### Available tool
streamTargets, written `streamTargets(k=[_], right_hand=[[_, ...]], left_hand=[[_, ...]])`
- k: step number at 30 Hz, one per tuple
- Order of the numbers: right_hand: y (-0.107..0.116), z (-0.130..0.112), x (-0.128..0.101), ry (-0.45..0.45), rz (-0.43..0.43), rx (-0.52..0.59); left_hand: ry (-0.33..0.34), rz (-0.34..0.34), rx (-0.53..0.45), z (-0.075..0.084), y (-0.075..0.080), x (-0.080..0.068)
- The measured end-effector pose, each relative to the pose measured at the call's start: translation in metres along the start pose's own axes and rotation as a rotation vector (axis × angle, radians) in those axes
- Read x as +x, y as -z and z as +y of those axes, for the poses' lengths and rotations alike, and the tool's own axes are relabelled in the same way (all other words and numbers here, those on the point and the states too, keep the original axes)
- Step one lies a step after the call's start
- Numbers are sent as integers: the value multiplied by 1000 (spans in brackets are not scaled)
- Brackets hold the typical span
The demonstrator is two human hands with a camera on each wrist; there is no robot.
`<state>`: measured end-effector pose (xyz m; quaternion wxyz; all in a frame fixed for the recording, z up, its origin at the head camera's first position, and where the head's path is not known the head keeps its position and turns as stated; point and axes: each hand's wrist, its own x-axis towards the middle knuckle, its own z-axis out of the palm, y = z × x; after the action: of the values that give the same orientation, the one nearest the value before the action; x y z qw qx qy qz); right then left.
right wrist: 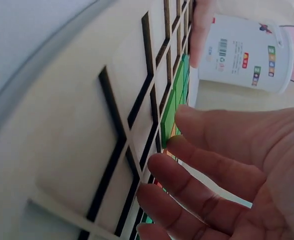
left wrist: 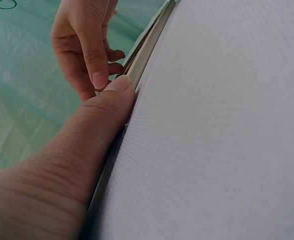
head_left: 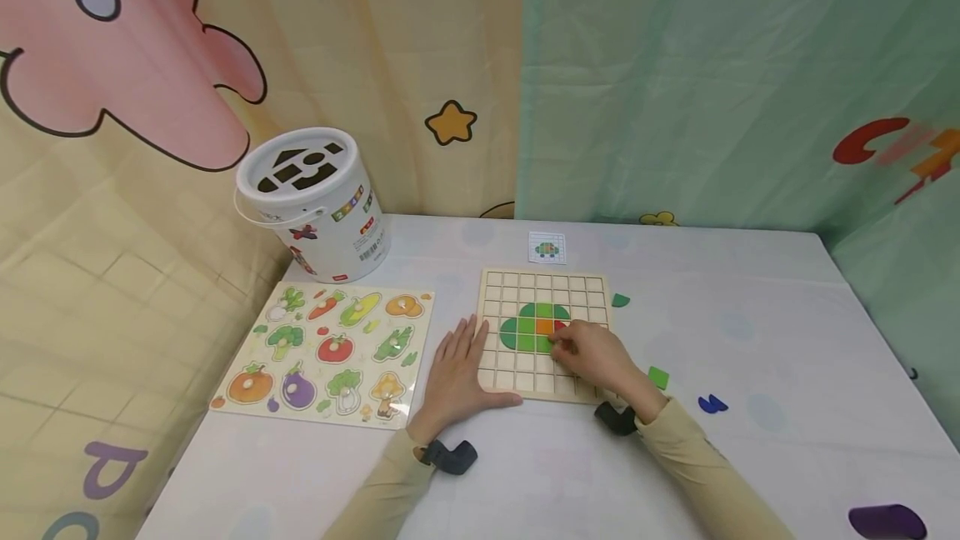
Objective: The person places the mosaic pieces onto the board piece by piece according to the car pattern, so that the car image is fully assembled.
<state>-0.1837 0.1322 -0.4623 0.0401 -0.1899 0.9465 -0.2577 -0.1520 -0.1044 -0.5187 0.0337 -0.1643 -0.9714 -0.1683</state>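
A wooden grid board (head_left: 498,382) lies on the table, with green, orange and red tiles (head_left: 527,326) in its middle cells. My left hand (head_left: 457,373) rests at the board's left side, fingers straight, thumb (left wrist: 94,120) along the near edge. Over the right part of the tiles, my right hand (head_left: 596,354) has its thumb and index fingertips at a green square tile (right wrist: 168,122), seemingly pinching it. That tile sits at the grid, and the other right fingers are loosely bent. My fingers partly hide the red tile (head_left: 559,325).
Right of the board lie a dark green quarter-round tile (head_left: 620,300), a green square (head_left: 658,378) and blue rounded pieces (head_left: 712,403). A small pattern card (head_left: 547,248) is behind it. Leftward are a vegetable puzzle (head_left: 322,357) and white bucket (head_left: 330,223). A purple object (head_left: 887,522) lies near right.
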Motion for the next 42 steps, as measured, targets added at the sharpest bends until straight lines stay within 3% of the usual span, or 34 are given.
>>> streamTargets(k=[5,13,26,32,42], right_hand=[[2,5,-8,28,-32,34],[18,21,-31,52,34,59],[63,64,-64,-119,103,10],[70,77,-76,-221,55,7],[69,86,-82,-254,-70,28]], left_hand=[[-3,5,-13,0,1,0],[-18,26,-18,0,0,-1],[-3,9,-27,1,2,-1],[-1,6,-21,0,2,-1],[-18,27,-28,1,1,-1]])
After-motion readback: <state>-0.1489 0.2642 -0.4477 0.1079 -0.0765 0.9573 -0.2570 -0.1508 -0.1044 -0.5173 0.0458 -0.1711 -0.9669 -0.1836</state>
